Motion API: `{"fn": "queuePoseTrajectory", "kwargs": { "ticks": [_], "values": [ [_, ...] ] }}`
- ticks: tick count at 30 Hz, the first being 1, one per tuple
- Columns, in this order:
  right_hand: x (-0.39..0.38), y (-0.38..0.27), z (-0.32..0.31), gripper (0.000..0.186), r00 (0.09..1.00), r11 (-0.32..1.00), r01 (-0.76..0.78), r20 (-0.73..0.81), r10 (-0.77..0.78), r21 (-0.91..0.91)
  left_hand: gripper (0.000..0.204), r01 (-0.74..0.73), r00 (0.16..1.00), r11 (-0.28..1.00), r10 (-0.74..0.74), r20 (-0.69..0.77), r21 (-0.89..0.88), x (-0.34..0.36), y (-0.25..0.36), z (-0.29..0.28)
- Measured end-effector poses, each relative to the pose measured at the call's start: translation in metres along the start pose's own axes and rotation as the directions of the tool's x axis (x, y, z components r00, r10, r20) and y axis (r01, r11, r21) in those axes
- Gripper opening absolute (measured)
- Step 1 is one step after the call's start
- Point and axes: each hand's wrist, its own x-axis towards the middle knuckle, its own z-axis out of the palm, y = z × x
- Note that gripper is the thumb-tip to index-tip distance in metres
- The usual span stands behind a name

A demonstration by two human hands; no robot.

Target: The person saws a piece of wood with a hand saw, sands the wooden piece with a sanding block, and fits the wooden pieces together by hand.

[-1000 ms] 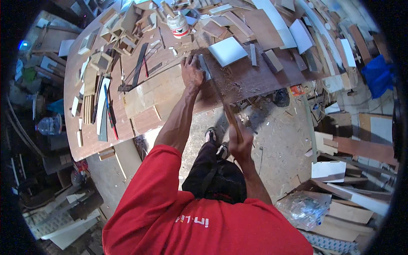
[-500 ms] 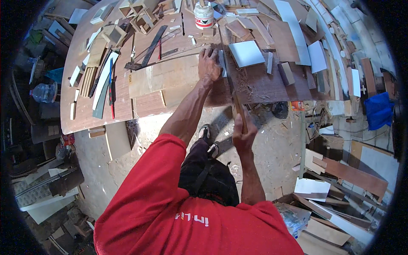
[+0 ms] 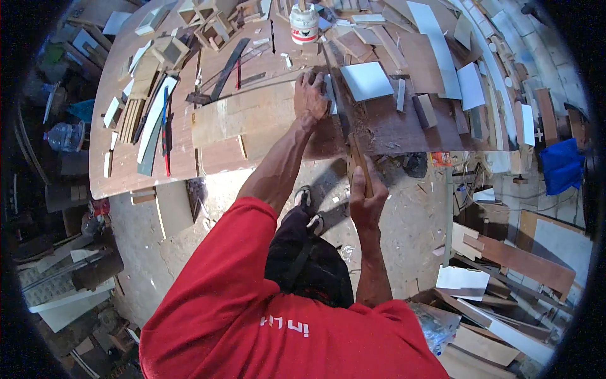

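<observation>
My right hand (image 3: 368,197) is wrapped around the wooden handle of a handsaw (image 3: 341,104), below the table's near edge. Its dark blade runs away from me over the tabletop, between my left hand and a white square panel (image 3: 366,81). My left hand (image 3: 310,95) presses down with bent fingers on a small wooden piece (image 3: 330,95) beside the blade. Only a pale edge of that piece shows; the hand hides the rest. Sawdust (image 3: 363,123) lies right of the blade. A pale plywood board (image 3: 237,114) lies left of my left hand.
On the brown table (image 3: 180,174) stand a white glue tub (image 3: 304,25) and open wooden boxes (image 3: 214,31). A hammer (image 3: 199,98), a dark flat strip (image 3: 230,66) and a blue-red pencil-like stick (image 3: 166,132) lie at the left. Offcuts (image 3: 486,246) pile up at the right.
My right hand has shifted slightly down and right with the handsaw, and more of the blade shows beyond my left hand. My left hand stays in place.
</observation>
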Motion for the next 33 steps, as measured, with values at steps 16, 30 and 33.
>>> {"fn": "queuePoseTrajectory", "kwargs": {
  "ticks": [16, 30, 33],
  "values": [
    [-0.011, -0.011, -0.010, 0.036, 0.990, 0.990, 0.097, 0.110, -0.086, -0.105, 0.054, -0.004, 0.996, 1.000, 0.002, -0.086, -0.021, 0.007, -0.010, 0.000],
    [-0.043, -0.005, -0.015, 0.034, 0.994, 0.993, 0.114, 0.006, -0.114, -0.037, 0.057, 0.067, 0.998, 0.996, -0.067, 0.006, -0.059, 0.003, -0.010, 0.003],
    [-0.065, -0.022, -0.037, 0.036, 0.994, 0.999, -0.054, 0.095, 0.053, 0.004, 0.054, 0.031, 1.000, 0.998, -0.031, 0.005, -0.059, 0.006, -0.010, -0.002]
  ]
}}
